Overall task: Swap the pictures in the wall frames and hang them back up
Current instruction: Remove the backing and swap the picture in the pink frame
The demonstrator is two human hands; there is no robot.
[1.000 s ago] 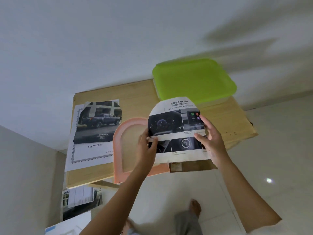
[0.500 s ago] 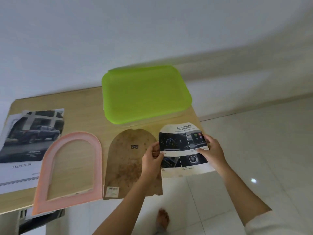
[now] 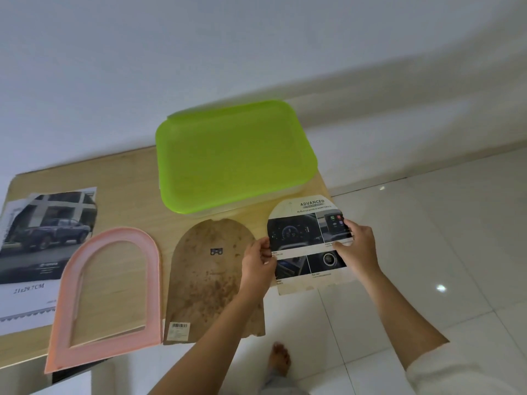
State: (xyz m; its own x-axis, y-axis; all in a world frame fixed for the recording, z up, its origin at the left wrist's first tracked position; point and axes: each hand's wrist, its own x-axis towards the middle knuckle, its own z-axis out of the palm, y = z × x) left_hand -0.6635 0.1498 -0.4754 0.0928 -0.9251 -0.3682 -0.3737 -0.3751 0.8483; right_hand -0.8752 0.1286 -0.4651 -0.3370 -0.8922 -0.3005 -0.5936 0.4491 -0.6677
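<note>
Both hands (image 3: 308,258) grasping arch-topped car-interior picture (image 3: 306,243), headed ADVANCED, dashboard photo panels, edges worn

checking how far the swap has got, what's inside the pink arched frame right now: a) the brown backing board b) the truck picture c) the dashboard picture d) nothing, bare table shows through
d: the pink arched frame lies empty with the wooden table showing through its opening; the brown backing board lies beside it and both hands hold the dashboard picture.
</note>
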